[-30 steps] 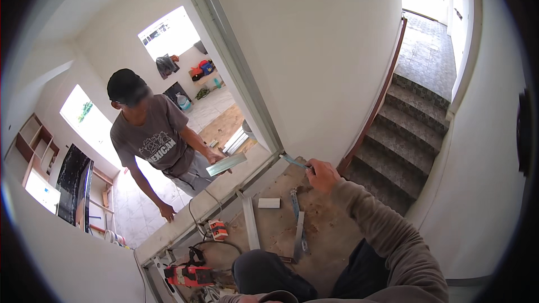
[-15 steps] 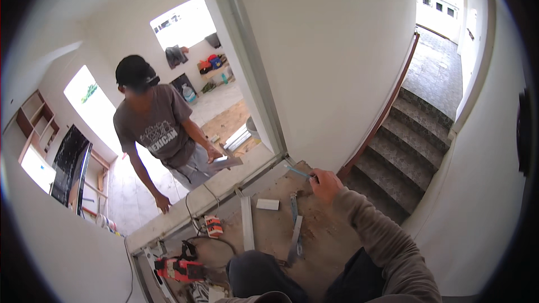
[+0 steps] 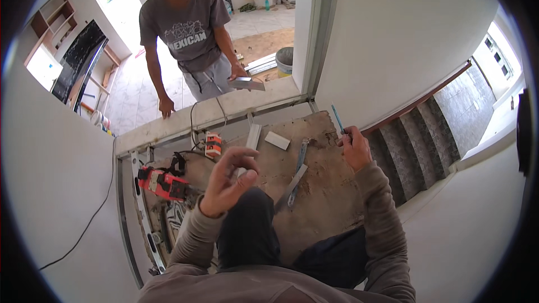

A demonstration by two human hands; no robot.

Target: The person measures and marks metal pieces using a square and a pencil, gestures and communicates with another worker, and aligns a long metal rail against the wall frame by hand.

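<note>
My right hand (image 3: 355, 148) pinches a thin blue pencil (image 3: 337, 118), which points up and away beside the white wall. Above my knee, my left hand (image 3: 227, 182) is raised with curled fingers apart from the thumb, and I see nothing in it. Between the hands, on the dusty board, lie a short white block (image 3: 277, 140) and a light metal channel (image 3: 254, 133), partly hidden by my left hand. Closer to my knees, a grey metal strip (image 3: 297, 180) crosses a worn bluish strip (image 3: 303, 151).
A red power tool (image 3: 163, 183), an orange-and-white box (image 3: 213, 145) and a long spirit level (image 3: 143, 207) lie at left. Beyond the ledge (image 3: 168, 120) stands a co-worker (image 3: 188, 33) holding a flat metal piece (image 3: 247, 83). Dark stairs (image 3: 415, 140) border the right side.
My left hand has come into view, raised over my knee. My right hand still holds the pencil, now tilted more upright. The view has shifted down and turned left.
</note>
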